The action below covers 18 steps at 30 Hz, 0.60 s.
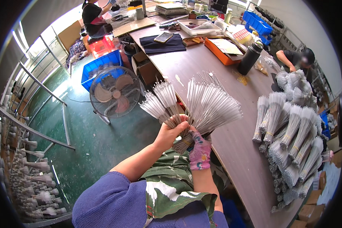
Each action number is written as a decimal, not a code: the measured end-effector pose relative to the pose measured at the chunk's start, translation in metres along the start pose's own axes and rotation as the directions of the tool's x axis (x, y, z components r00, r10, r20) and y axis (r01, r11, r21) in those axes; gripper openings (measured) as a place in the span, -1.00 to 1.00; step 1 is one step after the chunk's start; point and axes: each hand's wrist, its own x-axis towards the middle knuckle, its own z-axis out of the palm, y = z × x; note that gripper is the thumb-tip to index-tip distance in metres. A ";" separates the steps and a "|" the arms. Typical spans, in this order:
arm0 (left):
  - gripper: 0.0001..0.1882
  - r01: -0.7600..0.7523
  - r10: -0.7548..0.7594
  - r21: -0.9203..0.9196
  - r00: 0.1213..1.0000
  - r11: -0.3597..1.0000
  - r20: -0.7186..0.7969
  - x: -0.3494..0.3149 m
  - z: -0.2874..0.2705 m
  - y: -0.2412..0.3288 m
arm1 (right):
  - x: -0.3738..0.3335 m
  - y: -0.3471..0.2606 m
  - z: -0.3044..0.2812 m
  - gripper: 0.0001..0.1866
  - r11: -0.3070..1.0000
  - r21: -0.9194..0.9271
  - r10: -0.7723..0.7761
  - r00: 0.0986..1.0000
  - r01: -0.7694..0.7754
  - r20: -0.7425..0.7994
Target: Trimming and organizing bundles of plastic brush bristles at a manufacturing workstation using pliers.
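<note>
Thin wire brushes with white bristles fan out in front of me in two groups, bristle ends up. My left hand (171, 133), bare, is closed round the wire stems of the smaller group of brushes (161, 100). The larger fan of brushes (214, 104) spreads to the right, its stems gathered in my right hand (200, 150), which wears a pink patterned glove. Both hands meet over my lap, just left of the table edge. The looped stem ends (181, 145) show below my left fingers; some of my right fingers are hidden behind the stems.
Tied brush bundles (292, 133) are piled on the table (231, 140) at right. A black bottle (250, 57), an orange box (222, 55) and a phone (163, 37) on dark cloth lie farther back. A fan (116, 93) stands left. Two people work at the far left and right.
</note>
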 end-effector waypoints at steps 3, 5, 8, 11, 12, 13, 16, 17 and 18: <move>-0.85 0.022 -0.022 -0.024 1.000 0.999 0.003 -0.002 0.000 0.001 | -0.002 -0.003 0.001 -0.65 1.000 -0.012 0.012 1.000 -0.012 -0.003; -0.85 0.030 -0.031 -0.055 0.999 0.998 -0.017 -0.002 -0.001 0.001 | -0.003 -0.004 0.003 -0.66 0.999 -0.038 -0.009 1.000 0.010 0.008; -0.85 0.071 -0.069 -0.060 0.997 0.996 0.026 -0.001 -0.004 0.002 | -0.003 -0.003 0.001 -0.67 0.997 -0.066 -0.035 0.999 0.033 -0.025; -0.85 0.062 -0.060 -0.053 0.998 0.997 0.036 -0.003 0.002 0.009 | -0.001 -0.001 -0.001 -0.67 0.998 -0.059 0.001 1.000 -0.002 -0.024; -0.85 0.062 -0.060 -0.054 0.998 0.997 0.035 -0.003 0.004 0.010 | -0.002 -0.002 0.001 -0.66 0.999 -0.047 -0.003 1.000 0.002 -0.021; -0.85 0.006 -0.008 0.031 0.999 0.999 0.053 -0.003 0.005 0.010 | -0.002 -0.003 0.001 -0.65 0.999 -0.035 -0.007 1.000 0.006 -0.018; -0.87 -0.040 0.034 0.138 0.999 0.990 0.043 -0.003 0.004 0.010 | 0.000 0.002 -0.003 -0.63 0.999 -0.053 0.009 1.000 -0.008 0.023; -0.88 -0.023 0.020 0.157 1.000 0.987 0.016 -0.003 0.004 0.010 | -0.001 0.001 -0.001 -0.63 0.999 -0.052 0.008 1.000 -0.007 0.022; -0.88 -0.022 0.019 0.157 1.000 0.987 0.017 -0.003 0.005 0.010 | -0.003 0.001 0.001 -0.63 0.998 -0.053 -0.016 1.000 0.017 0.022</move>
